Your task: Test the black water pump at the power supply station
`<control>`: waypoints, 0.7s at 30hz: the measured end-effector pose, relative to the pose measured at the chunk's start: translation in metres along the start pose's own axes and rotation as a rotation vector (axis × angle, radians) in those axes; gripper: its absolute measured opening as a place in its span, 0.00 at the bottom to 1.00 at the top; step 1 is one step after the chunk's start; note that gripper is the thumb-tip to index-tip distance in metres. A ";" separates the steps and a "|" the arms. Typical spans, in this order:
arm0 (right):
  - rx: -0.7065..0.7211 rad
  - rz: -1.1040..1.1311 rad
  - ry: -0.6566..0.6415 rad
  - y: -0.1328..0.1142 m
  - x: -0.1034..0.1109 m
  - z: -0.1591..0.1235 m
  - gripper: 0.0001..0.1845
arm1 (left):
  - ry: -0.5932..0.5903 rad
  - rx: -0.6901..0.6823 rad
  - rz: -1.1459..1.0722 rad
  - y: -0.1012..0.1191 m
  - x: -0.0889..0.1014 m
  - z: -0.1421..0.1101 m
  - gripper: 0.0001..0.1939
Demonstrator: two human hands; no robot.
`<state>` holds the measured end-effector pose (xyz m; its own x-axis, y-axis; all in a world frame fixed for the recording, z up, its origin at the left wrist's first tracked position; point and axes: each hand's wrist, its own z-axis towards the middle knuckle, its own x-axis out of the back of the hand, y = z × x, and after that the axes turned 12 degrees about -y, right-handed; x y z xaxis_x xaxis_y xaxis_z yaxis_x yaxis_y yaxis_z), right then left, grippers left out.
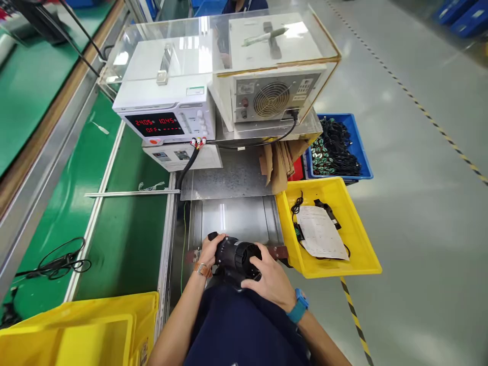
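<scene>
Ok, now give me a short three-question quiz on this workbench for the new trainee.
1. True or false: the white bench power supply shows OFF on its red digital display.
2. Holding the black cylindrical device, which wears the blue wristwatch: left hand or right hand?
3. What white item lies in the yellow plastic tray?

Key: 1 true; 2 right hand; 3 printed paper sheet.
</scene>
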<state>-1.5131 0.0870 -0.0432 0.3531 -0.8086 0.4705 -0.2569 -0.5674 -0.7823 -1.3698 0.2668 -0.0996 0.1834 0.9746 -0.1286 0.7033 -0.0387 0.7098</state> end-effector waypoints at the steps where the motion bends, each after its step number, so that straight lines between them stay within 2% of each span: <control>1: -0.017 -0.037 0.011 -0.006 -0.002 0.003 0.20 | -0.008 0.008 -0.015 -0.003 0.004 0.000 0.21; 4: -0.042 -0.059 0.093 -0.014 -0.011 0.011 0.14 | -0.034 0.015 -0.046 -0.009 0.010 0.004 0.22; 8: -0.046 0.043 0.209 -0.008 -0.014 0.025 0.11 | -0.080 -0.004 -0.045 -0.005 0.010 0.022 0.25; 10: -0.086 0.060 0.258 -0.003 -0.012 0.036 0.12 | -0.089 -0.057 -0.042 0.001 0.011 0.031 0.29; 13: -0.182 -0.016 0.297 0.006 -0.005 0.057 0.12 | -0.034 -0.193 -0.073 0.017 0.024 0.033 0.31; 15: -0.258 -0.105 0.288 0.015 -0.001 0.074 0.13 | -0.036 -0.343 0.102 0.031 0.039 0.024 0.26; 18: -0.359 -0.218 0.261 0.037 0.005 0.103 0.17 | -0.056 -0.569 0.613 0.050 0.062 0.005 0.20; 21: -0.353 -0.273 0.222 0.070 0.003 0.127 0.20 | 0.111 -0.716 1.009 0.077 0.072 0.000 0.14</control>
<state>-1.4163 0.0647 -0.1484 0.2600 -0.6148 0.7446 -0.4845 -0.7501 -0.4502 -1.3025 0.3343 -0.0546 0.3406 0.5938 0.7290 -0.2578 -0.6866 0.6798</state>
